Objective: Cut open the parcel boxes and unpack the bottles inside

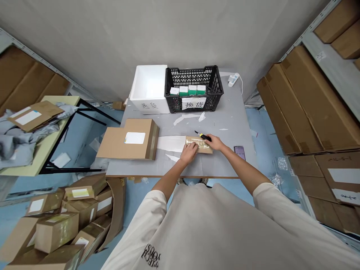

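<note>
A small taped cardboard box (204, 149) lies on the grey table, its top glossy with clear tape. Holding its left end and front side is my left hand (189, 153), fingers bent over the tape. My right hand (215, 143) is closed around a black and yellow utility knife (203, 136) above the box's right part. The blade points left and away from me. To the left sits a larger cardboard box (118, 144) with a white label and a flap sticking out on its left.
Behind stand a white foam box (149, 106) and a black plastic crate (217, 99) with several green-and-white small boxes (192, 90). A phone (239, 152) lies right, a power strip (233, 79) back right. Parcels fill a large carton (116, 210) at lower left.
</note>
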Action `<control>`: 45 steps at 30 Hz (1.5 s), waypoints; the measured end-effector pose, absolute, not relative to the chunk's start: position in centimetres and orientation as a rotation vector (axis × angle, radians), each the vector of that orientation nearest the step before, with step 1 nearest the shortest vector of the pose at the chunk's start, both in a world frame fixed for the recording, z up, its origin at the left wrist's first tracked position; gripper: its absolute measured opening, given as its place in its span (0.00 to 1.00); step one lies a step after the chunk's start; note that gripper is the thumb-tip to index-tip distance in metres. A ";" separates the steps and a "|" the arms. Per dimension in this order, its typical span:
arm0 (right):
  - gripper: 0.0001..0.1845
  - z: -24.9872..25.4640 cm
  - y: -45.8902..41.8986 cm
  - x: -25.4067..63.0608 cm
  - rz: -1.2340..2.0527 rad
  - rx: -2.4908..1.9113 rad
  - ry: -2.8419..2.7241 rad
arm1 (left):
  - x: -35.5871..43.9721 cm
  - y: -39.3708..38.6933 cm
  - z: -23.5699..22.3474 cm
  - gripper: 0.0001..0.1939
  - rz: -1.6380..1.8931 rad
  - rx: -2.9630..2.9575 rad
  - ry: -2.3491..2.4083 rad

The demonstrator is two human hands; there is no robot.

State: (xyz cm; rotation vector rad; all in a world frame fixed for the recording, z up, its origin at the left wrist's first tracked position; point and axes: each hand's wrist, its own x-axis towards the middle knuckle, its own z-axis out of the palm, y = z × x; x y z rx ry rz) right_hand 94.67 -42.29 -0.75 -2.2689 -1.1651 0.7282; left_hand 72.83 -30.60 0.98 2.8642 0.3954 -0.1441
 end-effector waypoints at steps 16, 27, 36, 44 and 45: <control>0.18 -1.4 -46.5 91.6 0.961 -2.072 -0.866 | 75.6 -28.4 0.7 0.21 -0.109 2.673 0.660; 0.23 -1.4 -45.1 92.3 0.835 -2.116 -0.670 | 77.4 -31.6 0.9 0.42 -0.137 2.689 0.734; 0.20 -1.3 -45.0 94.1 0.809 -1.979 -0.589 | 76.0 -29.5 0.8 0.47 -0.316 2.785 0.492; 0.19 -1.2 -45.4 91.6 1.091 -1.711 -0.428 | 75.3 -27.9 0.7 0.29 -0.211 2.844 0.321; 0.19 -1.1 -45.6 91.4 1.125 -1.693 -0.424 | 75.3 -28.1 0.6 0.27 -0.222 2.848 0.291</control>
